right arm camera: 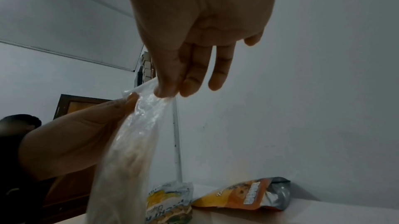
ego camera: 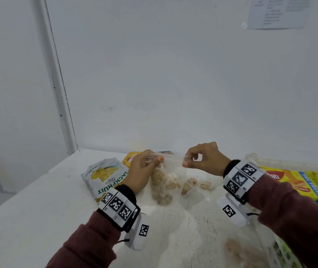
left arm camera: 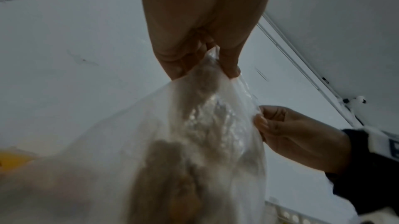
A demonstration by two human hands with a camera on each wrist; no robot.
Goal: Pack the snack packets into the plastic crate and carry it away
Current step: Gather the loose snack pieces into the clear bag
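Note:
A clear plastic bag [ego camera: 166,178] of beige snack pieces hangs above the white table [ego camera: 38,200]. My left hand [ego camera: 144,167] pinches its top left corner and my right hand [ego camera: 195,159] pinches the top right corner, stretching the mouth between them. In the left wrist view the clear plastic bag [left arm camera: 194,142] hangs from my left hand's fingers [left arm camera: 231,67], with my right hand [left arm camera: 287,130] at its edge. The right wrist view shows my right hand's fingertips [right arm camera: 164,89] on the clear plastic bag [right arm camera: 134,133]. A plastic crate [ego camera: 282,254] sits at the lower right.
A white jackfruit chips packet [ego camera: 104,176] lies left of the bag, an orange packet [ego camera: 133,157] behind it. Two small wrapped snacks [ego camera: 198,184] lie on the table. Yellow biscuit packs [ego camera: 297,182] are stacked at the right. A white wall stands close behind.

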